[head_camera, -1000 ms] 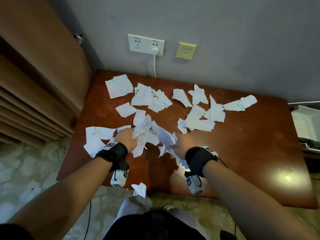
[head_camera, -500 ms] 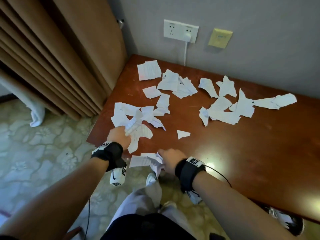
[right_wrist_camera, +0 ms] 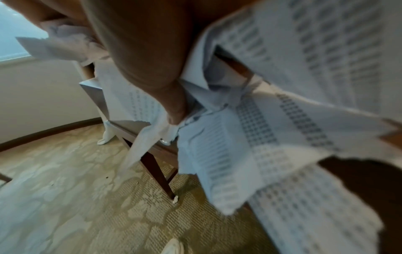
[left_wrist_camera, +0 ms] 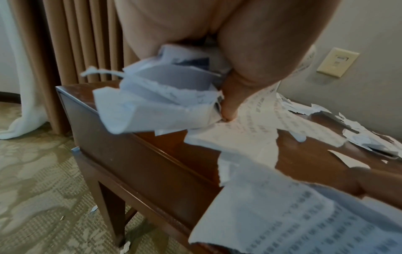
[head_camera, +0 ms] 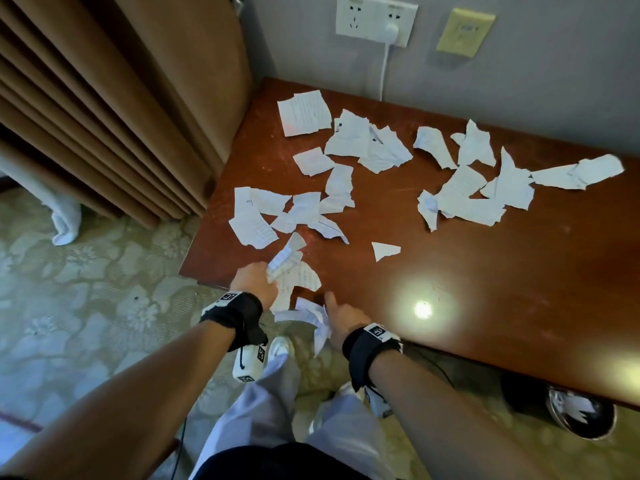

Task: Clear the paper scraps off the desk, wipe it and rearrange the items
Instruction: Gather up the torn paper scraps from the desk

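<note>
Torn white paper scraps lie scattered over the red-brown desk. At its front left corner my left hand grips a crumpled bunch of scraps. The left wrist view shows that bunch bulging out of the left hand. Just to the right, my right hand holds printed scraps that hang over the desk's front edge. In the right wrist view the right hand pinches these sheets under the thumb. A small triangular scrap lies alone nearby.
A dark round bin stands on the floor under the desk's front edge at right. Brown curtains hang close to the desk's left side. A wall socket with a white cable is behind the desk. Small scraps lie on the carpet.
Both hands have drawn back from the middle of the desk to its front left corner with their scraps. The triangular scrap stayed behind. The view has swung left.
</note>
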